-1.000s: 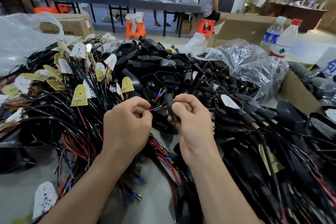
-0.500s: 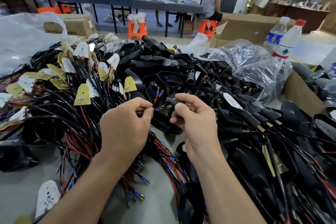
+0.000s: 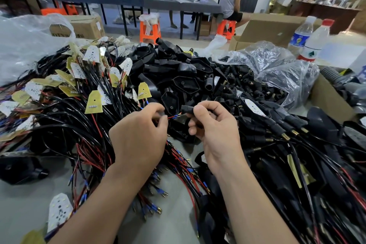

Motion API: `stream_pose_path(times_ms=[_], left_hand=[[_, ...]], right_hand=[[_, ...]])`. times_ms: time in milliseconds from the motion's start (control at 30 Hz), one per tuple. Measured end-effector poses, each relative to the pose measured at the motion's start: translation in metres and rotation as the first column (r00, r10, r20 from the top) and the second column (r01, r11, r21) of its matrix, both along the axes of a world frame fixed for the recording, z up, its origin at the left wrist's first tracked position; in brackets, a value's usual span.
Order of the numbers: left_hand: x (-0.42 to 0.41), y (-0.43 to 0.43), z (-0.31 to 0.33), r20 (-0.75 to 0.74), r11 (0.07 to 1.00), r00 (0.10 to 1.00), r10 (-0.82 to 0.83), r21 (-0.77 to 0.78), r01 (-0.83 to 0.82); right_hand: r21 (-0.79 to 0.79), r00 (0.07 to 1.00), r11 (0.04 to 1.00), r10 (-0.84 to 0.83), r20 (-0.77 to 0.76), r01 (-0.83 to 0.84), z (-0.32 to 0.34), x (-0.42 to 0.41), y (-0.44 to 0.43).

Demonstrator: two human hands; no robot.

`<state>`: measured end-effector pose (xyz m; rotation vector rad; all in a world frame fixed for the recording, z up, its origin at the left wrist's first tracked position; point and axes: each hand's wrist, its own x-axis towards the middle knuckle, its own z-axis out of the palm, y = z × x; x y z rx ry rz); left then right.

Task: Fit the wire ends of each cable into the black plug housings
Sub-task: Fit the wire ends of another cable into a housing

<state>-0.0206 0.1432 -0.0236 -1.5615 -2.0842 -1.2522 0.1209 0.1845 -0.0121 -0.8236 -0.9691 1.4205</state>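
Observation:
My left hand point(image 3: 140, 134) pinches a cable whose red and blue wire ends point(image 3: 174, 117) stick out to the right of its fingertips. My right hand point(image 3: 213, 128) pinches a small black plug housing point(image 3: 187, 109) between thumb and forefinger, its opening turned toward the wire tips. The tips sit just short of the housing's mouth. Both hands hover over the middle of the table, above a heap of black cables point(image 3: 83, 125) with yellow and white tags. A mound of loose black housings point(image 3: 184, 77) lies right behind the hands.
A clear plastic bag point(image 3: 277, 69) of small black connectors lies at the back right, by a cardboard box point(image 3: 328, 101) and two water bottles point(image 3: 315, 39). Finished cables with brass tips point(image 3: 285, 134) pile up on the right. People stand and sit at a far table point(image 3: 138, 2).
My right hand has turned the housing from upright to lying sideways, mouth toward the wires. My left hand has brought the wire ends closer to it.

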Motion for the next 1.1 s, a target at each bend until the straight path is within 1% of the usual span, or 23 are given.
stream_pose_path(times_ms=[67,167,233,300,333,433,500,600,700,800,833,867,933,1000,1033,1100], left_hand=[[-0.003,0.002,0.0,-0.02,0.997,0.997,0.078,-0.028,-0.078],[-0.006,0.007,-0.003,-0.129,0.976,0.979,0.156,-0.135,-0.173],[-0.008,0.009,-0.004,-0.141,0.966,0.978,0.153,-0.188,-0.178],[-0.009,0.01,-0.003,-0.117,0.965,0.981,0.157,-0.193,-0.178],[-0.009,0.011,-0.003,-0.129,0.964,0.978,0.163,-0.19,-0.186],[-0.008,0.011,-0.001,-0.237,0.954,0.954,0.185,-0.191,-0.233],[-0.006,0.011,-0.001,-0.273,0.95,0.946,0.173,-0.206,-0.233],[-0.004,0.009,-0.001,-0.243,0.948,0.958,0.149,-0.241,-0.208],[-0.002,0.005,0.002,-0.141,0.958,0.979,0.15,-0.223,-0.179],[0.0,0.003,0.007,0.028,0.983,0.992,0.124,-0.142,-0.119],[0.0,0.002,0.007,0.031,0.99,0.995,0.098,-0.108,-0.094],[0.0,0.001,0.006,-0.023,0.995,0.998,0.066,-0.07,-0.067],[0.0,-0.001,0.003,-0.185,1.0,0.983,0.012,0.024,-0.007],[-0.001,-0.002,0.001,-0.267,0.996,0.964,-0.001,0.086,0.025],[0.0,-0.001,0.0,-0.267,0.995,0.964,-0.007,0.092,0.032],[0.003,-0.001,-0.001,-0.184,0.996,0.982,-0.033,0.074,0.047]], right_hand=[[-0.013,1.0,1.0,0.011,-0.019,-0.011,0.0,0.0,0.0],[-0.022,0.999,1.0,0.018,-0.033,-0.019,-0.002,0.0,0.002],[-0.023,0.999,0.999,0.022,-0.036,-0.023,-0.002,0.0,0.002],[-0.02,0.999,0.999,0.027,-0.031,-0.028,-0.002,0.0,0.002],[-0.018,0.999,0.999,0.03,-0.026,-0.03,-0.002,0.001,0.002],[-0.008,0.999,0.999,0.038,-0.006,-0.039,-0.002,0.002,0.001],[-0.004,0.999,0.999,0.041,0.001,-0.041,-0.002,0.002,0.001],[-0.001,0.999,0.999,0.038,0.015,-0.038,-0.002,0.001,0.001],[0.005,0.999,1.0,0.02,0.035,-0.021,-0.003,0.0,0.0],[-0.008,0.997,0.999,0.039,0.073,-0.039,-0.003,0.001,0.0],[-0.027,0.995,0.998,0.053,0.087,-0.051,-0.002,0.001,0.001],[-0.048,0.993,0.997,0.062,0.097,-0.058,-0.001,0.001,0.002],[-0.089,0.993,0.995,0.06,0.097,-0.052,0.0,0.002,0.004],[-0.108,0.995,0.993,0.061,0.076,-0.052,0.001,0.002,0.005],[-0.111,0.996,0.992,0.064,0.063,-0.057,0.001,0.002,0.005],[-0.109,0.997,0.992,0.069,0.034,-0.065,0.001,0.003,0.004]])
